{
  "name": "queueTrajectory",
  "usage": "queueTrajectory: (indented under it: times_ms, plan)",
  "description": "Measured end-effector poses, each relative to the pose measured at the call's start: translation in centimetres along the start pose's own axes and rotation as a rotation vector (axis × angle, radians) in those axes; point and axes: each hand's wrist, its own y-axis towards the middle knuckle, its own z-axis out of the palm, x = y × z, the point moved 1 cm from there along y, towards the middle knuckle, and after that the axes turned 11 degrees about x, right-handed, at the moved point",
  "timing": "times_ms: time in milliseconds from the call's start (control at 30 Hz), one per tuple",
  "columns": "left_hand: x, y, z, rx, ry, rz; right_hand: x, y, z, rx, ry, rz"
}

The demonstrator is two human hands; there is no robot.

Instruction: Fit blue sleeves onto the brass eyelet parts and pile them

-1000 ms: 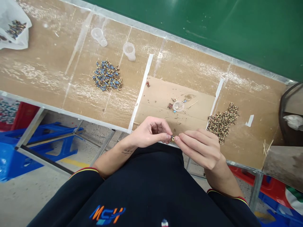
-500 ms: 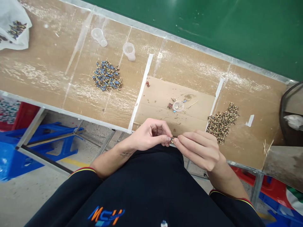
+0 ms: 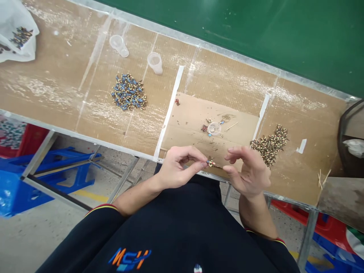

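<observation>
Between thumb and forefinger, my left hand (image 3: 182, 167) pinches a small figure-like piece (image 3: 211, 163) with blue, cream and dark parts, above the table's front edge. To its right, my right hand (image 3: 248, 170) is open, thumb and fingers apart, with the thumb tip near the piece's thin dark end. Beyond my hands, a small clear cup (image 3: 214, 128) stands on a cardboard sheet (image 3: 193, 110), with a thin stick (image 3: 231, 126) and a few small reddish and blue bits beside it.
A pile of blue-and-cream pieces (image 3: 129, 92) lies left; a brown-and-cream pile (image 3: 270, 146) lies right, near my right hand. Two clear plastic cups (image 3: 155, 63) are at the back left. A white bag (image 3: 17, 22) holds more pieces at the far left.
My right hand has let go of the piece, moved right and opened. My left hand still pinches the piece, which now shows more fully.
</observation>
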Motion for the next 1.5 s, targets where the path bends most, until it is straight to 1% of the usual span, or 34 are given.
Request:
queueTrajectory:
  times_ms: [67,100,167,200,267,300,433,500,633,800,1033,1167,1300,1500]
  plan:
    - [-0.1,0.1,0.1,-0.031,0.146,0.150,0.4,-0.2,0.6,0.045,0.111,0.161]
    - [-0.1,0.2,0.1,-0.034,0.210,0.215,0.7,-0.2,0.8,0.078,0.146,0.201]
    - [0.0,0.3,0.2,-0.020,0.314,0.309,1.4,0.2,1.1,0.117,0.171,0.218]
    - [0.0,0.3,0.3,-0.009,0.356,0.337,1.7,0.4,1.3,0.116,0.176,0.216]
    - [0.2,0.3,0.4,-0.001,0.405,0.354,2.0,0.7,1.5,0.087,0.181,0.220]
    - [0.3,0.3,0.4,-0.006,0.408,0.338,2.1,0.7,1.6,0.070,0.175,0.226]
    - [0.6,0.2,0.4,-0.017,0.366,0.206,2.2,0.5,2.0,-0.006,0.067,0.237]
    - [0.6,0.3,0.4,0.007,0.404,0.186,2.2,0.4,2.2,-0.037,-0.002,0.205]
    - [0.4,0.4,0.5,0.029,0.506,0.258,2.3,0.4,2.5,-0.054,-0.051,0.149]
    - [0.9,0.3,0.7,-0.017,0.584,0.377,2.6,0.6,2.5,-0.040,-0.013,0.171]
    - [1.8,0.4,1.2,-0.070,0.592,0.486,3.0,0.6,2.5,-0.034,0.023,0.203]
    - [2.2,0.6,1.5,-0.124,0.607,0.569,3.2,0.5,2.5,-0.042,0.048,0.223]
    - [2.6,0.9,1.7,-0.152,0.606,0.648,3.4,0.4,2.5,-0.029,0.071,0.250]
    - [3.0,1.1,2.0,-0.192,0.597,0.723,3.6,0.3,2.5,-0.034,0.104,0.266]
